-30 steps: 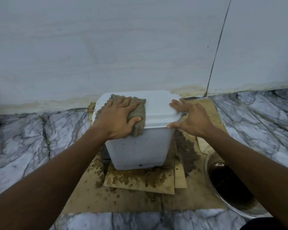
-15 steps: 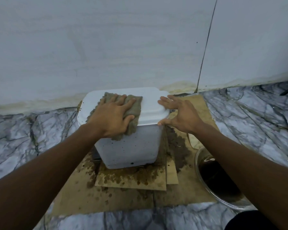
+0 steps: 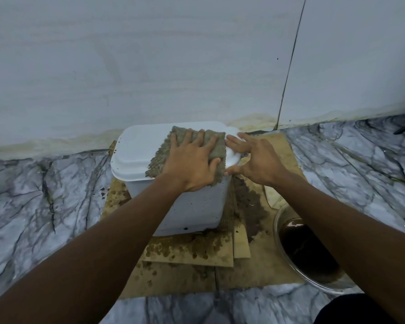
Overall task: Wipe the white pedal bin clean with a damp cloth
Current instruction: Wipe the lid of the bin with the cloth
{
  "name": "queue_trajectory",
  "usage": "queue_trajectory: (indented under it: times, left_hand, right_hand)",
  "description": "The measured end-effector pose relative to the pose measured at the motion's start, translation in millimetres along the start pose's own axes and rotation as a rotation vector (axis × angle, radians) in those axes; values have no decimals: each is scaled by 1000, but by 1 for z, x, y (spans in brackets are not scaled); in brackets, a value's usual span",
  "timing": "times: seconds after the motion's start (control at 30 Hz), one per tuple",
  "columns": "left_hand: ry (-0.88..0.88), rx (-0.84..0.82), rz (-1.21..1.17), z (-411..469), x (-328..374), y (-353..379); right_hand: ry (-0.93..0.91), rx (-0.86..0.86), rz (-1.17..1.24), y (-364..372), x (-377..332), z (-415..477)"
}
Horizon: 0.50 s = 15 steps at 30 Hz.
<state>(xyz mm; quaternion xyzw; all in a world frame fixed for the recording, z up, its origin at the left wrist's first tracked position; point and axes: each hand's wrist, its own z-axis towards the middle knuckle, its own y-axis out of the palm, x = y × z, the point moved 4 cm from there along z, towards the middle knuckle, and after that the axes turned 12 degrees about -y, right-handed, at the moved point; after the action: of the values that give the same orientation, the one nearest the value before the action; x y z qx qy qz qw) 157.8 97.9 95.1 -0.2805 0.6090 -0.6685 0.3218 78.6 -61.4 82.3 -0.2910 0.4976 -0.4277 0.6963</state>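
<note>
The left hand [image 3: 192,157] lies flat with spread fingers and presses the cloth [image 3: 160,157] on the lid of the white pedal bin [image 3: 138,150]. The right hand [image 3: 257,160], fingers spread, touches the lid's right edge. The bin stands on stained cardboard [image 3: 185,277] near the wall.

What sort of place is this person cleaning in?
Probably an indoor floor corner, perhaps a home's utility or wash area. A veined marble floor meets a pale wall with a stained base. The white pedal bin stands on soiled cardboard, with a glass bowl of dark water nearby.
</note>
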Motion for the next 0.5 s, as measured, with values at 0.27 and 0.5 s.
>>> queue_trajectory:
  times: [0.27,0.5]
  left_hand:
    - [50,-32,-81,-18,-75,-8]
    - [-31,-63,-73,2,-20,-9]
  right_hand:
    - [-1,-20,28,-1,-3,2]
    - [27,-76,11,-3,-4,3]
